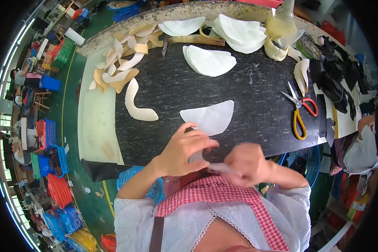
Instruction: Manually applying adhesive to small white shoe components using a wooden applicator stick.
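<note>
At the table's near edge, my left hand [185, 150] is curled, with thumb and fingers around a thin pale piece [217, 168]. Close beside it on the right, my right hand [248, 164] is closed like a fist and smeared by motion; the pale piece runs into it. How the piece is folded or shaped inside my hands is hidden. Just beyond my left fingertips lies a white half-round sheet piece [210, 118], flat on the black tabletop [168, 96]. A curved cream piece [136, 105] rests farther left.
Several stacked white sheet pieces [210, 61] lie at the back. A heap of tan and cream curved pieces [122, 63] is at far left. Scissors [299, 107] with red and yellow handles lie open at right, near a glue-crusted pot [276, 48] and black scraps [332, 82].
</note>
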### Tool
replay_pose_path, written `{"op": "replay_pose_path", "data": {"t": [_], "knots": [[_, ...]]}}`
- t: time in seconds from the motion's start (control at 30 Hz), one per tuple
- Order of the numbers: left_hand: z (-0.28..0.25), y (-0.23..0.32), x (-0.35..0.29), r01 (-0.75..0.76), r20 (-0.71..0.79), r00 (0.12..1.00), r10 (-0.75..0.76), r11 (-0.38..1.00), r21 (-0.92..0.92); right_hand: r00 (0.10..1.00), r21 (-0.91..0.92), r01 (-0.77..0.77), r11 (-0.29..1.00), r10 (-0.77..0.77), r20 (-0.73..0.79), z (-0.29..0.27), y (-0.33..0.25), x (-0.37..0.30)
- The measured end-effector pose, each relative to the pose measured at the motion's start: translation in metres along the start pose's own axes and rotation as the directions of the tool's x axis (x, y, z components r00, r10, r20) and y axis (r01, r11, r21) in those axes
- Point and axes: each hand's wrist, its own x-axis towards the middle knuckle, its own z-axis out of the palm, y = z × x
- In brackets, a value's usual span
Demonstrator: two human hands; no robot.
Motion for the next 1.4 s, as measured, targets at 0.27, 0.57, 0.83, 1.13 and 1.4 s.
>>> {"op": "replay_pose_path", "data": {"t": [0.27,0.57,0.83,1.13,1.4], "knots": [[-0.002,-0.016,0.012,0.304,-0.233,0.887,-0.398,0.885,-0.353,0.875,0.205,-0.474,0.856,0.485,-0.001,-0.03,0.063,0.025],[0.006,-0.035,0.037,0.476,-0.09,0.865,-0.494,0.864,-0.164,0.905,-0.002,-0.401,0.916,0.396,0.159,-0.029,0.107,0.031],[0.016,-0.04,0.031,0.372,-0.166,0.92,-0.355,0.925,0.082,0.983,-0.287,-0.144,0.947,0.17,0.069,-0.016,0.119,0.025],[0.016,-0.044,0.033,0.328,-0.153,0.941,-0.303,0.928,0.175,0.926,-0.354,-0.369,0.86,0.372,-0.062,-0.038,0.101,0.017],[-0.034,-0.045,0.035,0.287,-0.19,0.958,-0.214,0.726,0.625,0.869,-0.343,-0.15,0.927,0.289,0.401,0.008,0.045,-0.003]]}}
